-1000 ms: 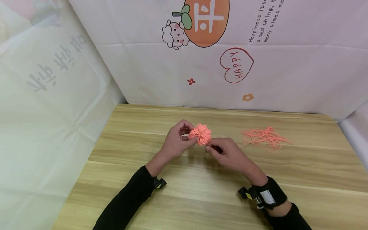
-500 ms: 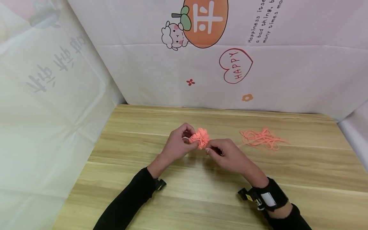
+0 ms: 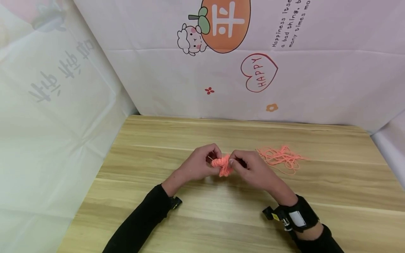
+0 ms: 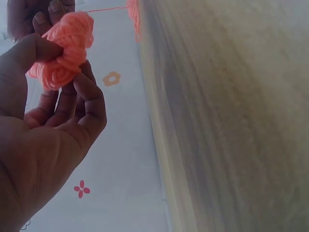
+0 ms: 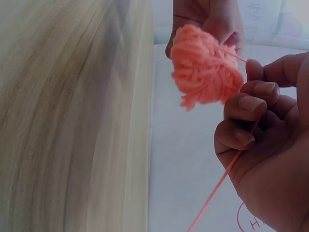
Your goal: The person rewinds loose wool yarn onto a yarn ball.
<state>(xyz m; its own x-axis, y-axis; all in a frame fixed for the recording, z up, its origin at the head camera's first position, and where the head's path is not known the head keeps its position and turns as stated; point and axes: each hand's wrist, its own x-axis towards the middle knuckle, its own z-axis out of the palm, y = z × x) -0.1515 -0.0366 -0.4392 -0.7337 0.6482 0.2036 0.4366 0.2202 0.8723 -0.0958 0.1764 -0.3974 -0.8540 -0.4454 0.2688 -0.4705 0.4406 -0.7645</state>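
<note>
The yarn bundle (image 3: 225,171) sits at the 3 o'clock of the left hand (image 3: 200,163), whose grip pinches it, and at the 9 o'clock of the right hand (image 3: 254,170), which pinches a strand (image 5: 215,195). Farther toward 3 o'clock, loose yarn (image 3: 283,159) lies on the wood-grained surface (image 3: 221,221). At 12 o'clock hangs a white sheet (image 3: 158,84), its heart (image 3: 259,72) reading "HAPPY", above it cut-off text (image 3: 291,26) beginning "Happiness".

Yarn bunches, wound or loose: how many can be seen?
2: a wound bunch, pinched by the left hand, and a loose tangle on the table, right of the right hand.
</note>
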